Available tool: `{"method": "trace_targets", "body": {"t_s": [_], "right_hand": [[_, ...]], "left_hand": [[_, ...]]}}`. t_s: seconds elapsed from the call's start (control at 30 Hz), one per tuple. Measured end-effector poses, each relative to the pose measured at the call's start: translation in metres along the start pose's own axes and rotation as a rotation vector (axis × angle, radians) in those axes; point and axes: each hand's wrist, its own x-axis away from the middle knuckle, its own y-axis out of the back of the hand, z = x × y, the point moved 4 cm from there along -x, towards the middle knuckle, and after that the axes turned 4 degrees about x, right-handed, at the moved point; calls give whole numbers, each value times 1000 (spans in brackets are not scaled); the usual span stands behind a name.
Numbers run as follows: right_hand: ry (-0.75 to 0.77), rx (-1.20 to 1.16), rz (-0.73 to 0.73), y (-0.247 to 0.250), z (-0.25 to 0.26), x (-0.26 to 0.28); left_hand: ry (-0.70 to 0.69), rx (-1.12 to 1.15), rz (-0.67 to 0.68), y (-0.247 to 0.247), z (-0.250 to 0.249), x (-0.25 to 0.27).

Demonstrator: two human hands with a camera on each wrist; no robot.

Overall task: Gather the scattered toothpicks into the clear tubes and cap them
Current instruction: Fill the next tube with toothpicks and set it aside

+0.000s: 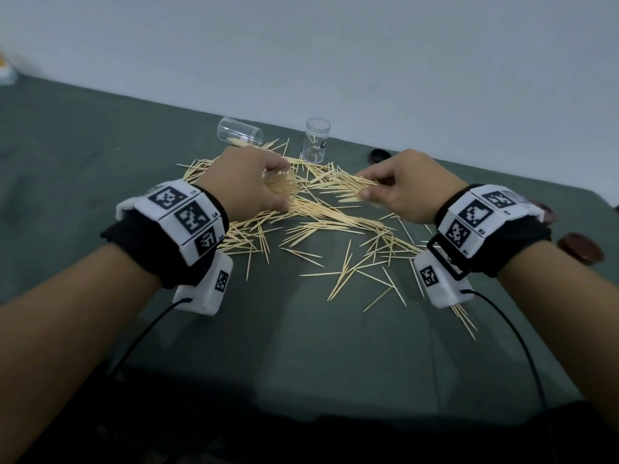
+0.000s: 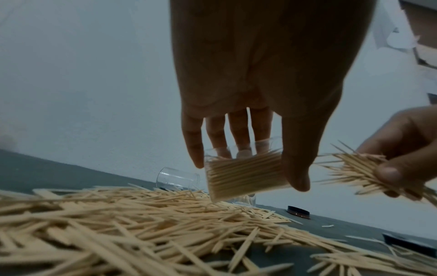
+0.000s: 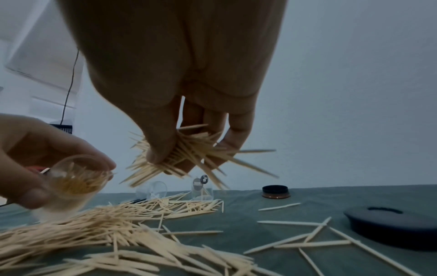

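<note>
Toothpicks lie strewn over the green cloth beneath and between both hands, thickest under the left one. The left hand grips a clear tube between thumb and fingers, held tilted above the heap; the tube is packed with toothpicks and its mouth faces the right hand. The right hand pinches a loose bundle of toothpicks between thumb and fingers, their tips fanning out toward the held tube, close to it but not touching. Beyond the left hand, a second clear tube lies on its side with a few toothpicks at its mouth. Between the hands and farther off, a third tube stands upright. Just beyond the right hand sits a dark cap, and two more caps rest to the outside of the right wrist.
</note>
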Motion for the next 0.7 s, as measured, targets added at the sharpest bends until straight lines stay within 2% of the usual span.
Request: {"method": "trace_targets", "body": {"t_s": [0.13, 0.4, 0.7], "right_hand": [[20, 43, 72, -4, 8, 2], [47, 54, 89, -7, 22, 2], [52, 76, 102, -11, 29, 6]], "left_hand": [[-41, -31, -8, -1, -7, 3], [-99, -79, 24, -9, -17, 7], [-116, 30, 3, -13, -23, 10]]}}
